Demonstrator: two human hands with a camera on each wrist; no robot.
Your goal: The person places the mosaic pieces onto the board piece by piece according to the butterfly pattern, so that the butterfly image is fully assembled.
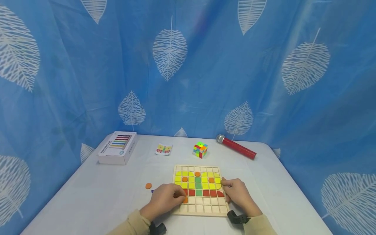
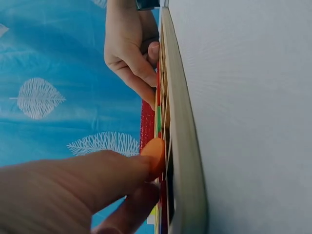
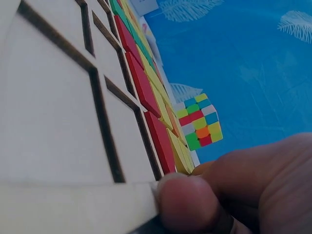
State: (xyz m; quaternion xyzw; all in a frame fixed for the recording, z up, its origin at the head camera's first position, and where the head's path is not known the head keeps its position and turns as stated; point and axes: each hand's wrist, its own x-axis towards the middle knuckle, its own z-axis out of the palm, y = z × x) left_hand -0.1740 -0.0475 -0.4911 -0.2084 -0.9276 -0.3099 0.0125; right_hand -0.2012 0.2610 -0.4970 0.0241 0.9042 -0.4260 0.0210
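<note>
A wooden grid board (image 1: 202,214) lies on the table with yellow, red, green and orange pieces set in its cells. My left hand (image 1: 165,198) is over its near left part, thumb and fingers pinching an orange disc (image 2: 155,158). In the left wrist view the disc stands tilted on its edge at the grid. At the board's right edge is my right hand (image 1: 237,193), its fingers and thumb holding that side. The right wrist view shows the thumb against the frame beside a row of red pieces (image 3: 140,80).
Left of the board lie a loose orange disc (image 1: 148,185) and a small blue piece (image 1: 152,191), partly behind the left hand. Farther back are a white box (image 1: 117,148), a picture card (image 1: 163,149), a puzzle cube (image 1: 200,150) and a red microphone (image 1: 238,148). A blue curtain (image 1: 202,107) hangs behind.
</note>
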